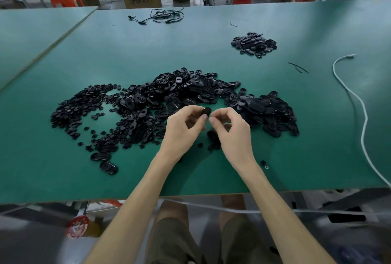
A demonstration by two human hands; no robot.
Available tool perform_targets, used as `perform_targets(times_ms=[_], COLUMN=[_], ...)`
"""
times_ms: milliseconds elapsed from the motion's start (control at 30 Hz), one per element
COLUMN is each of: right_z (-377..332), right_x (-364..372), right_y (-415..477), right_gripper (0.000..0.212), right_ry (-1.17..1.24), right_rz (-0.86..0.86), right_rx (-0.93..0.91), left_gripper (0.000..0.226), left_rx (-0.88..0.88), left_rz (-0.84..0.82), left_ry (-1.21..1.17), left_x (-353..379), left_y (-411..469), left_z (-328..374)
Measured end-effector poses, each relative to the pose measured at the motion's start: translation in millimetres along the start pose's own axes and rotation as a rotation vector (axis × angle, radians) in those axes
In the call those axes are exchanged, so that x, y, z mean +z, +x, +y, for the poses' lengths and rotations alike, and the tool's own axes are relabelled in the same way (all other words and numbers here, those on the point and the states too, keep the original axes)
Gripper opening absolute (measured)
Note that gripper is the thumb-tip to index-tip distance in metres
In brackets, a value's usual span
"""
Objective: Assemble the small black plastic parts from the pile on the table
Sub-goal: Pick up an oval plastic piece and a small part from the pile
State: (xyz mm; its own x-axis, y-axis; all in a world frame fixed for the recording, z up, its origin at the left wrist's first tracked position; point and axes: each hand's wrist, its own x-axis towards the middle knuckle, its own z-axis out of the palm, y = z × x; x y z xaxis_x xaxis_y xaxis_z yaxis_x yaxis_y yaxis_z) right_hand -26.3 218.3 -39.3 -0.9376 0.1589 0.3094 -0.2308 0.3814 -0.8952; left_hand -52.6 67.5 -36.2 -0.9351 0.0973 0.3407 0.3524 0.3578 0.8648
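Pinched by the left hand (184,130), one oval black part (206,112) hovers just short of the pile (190,94); the right hand (230,128) pinches beside it, on what I cannot tell. A skewed press could flick it away

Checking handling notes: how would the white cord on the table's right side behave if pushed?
Probably floppy: the white cord lies in loose curves. Likely light, sliding easily on the smooth green table. One end lies free, so a push may drag it along.
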Motion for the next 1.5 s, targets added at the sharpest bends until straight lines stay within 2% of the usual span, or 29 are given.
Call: perform_targets(times_ms=[167, 367, 533, 900, 1167, 1333, 1500], right_z=[-0.6, -3.7, -4.9, -4.8, -6.6, -7.6, -6.8], right_x=[-0.8, -4.8, -6.7, -6.6, -6.4, -4.9, -4.9], right_y=[0.5, -0.1, -0.1, -0.1, -0.6, 0.3, -1.0], right_gripper=[0.018, 0.007, 0.006, 0.015, 0.013, 0.022, 0.015], right_ry=[0.036, 0.112, 0.123, 0.126, 0.120, 0.083, 0.111], right_rz=[0.045, 0.084, 0.099, 0.093, 0.085, 0.049, 0.076], right_rx=[0.013, 0.050, 0.064, 0.054, 0.045, 0.036, 0.056], left_gripper=[0.024, 0.026, 0.024, 0.023, 0.023, 0.022, 0.021], left_rx=[-0.003, -0.033, -0.041, -0.059, -0.077, -0.086, -0.084], left_rz=[-0.047, -0.080, -0.103, -0.047, -0.045, -0.039, -0.039], left_ry=[-0.076, -0.155, -0.168, -0.089, -0.073, -0.065, -0.063], left_x=[-0.4, -2.9, -3.0, -3.9, -3.0, -2.2, -1.7], left_y=[-0.5, 0.8, 1.0, 3.2, 2.7, 3.3, 2.3], left_z=[1.1, 0.5, -0.5, -3.8, -4.5, -5.2, -4.9])
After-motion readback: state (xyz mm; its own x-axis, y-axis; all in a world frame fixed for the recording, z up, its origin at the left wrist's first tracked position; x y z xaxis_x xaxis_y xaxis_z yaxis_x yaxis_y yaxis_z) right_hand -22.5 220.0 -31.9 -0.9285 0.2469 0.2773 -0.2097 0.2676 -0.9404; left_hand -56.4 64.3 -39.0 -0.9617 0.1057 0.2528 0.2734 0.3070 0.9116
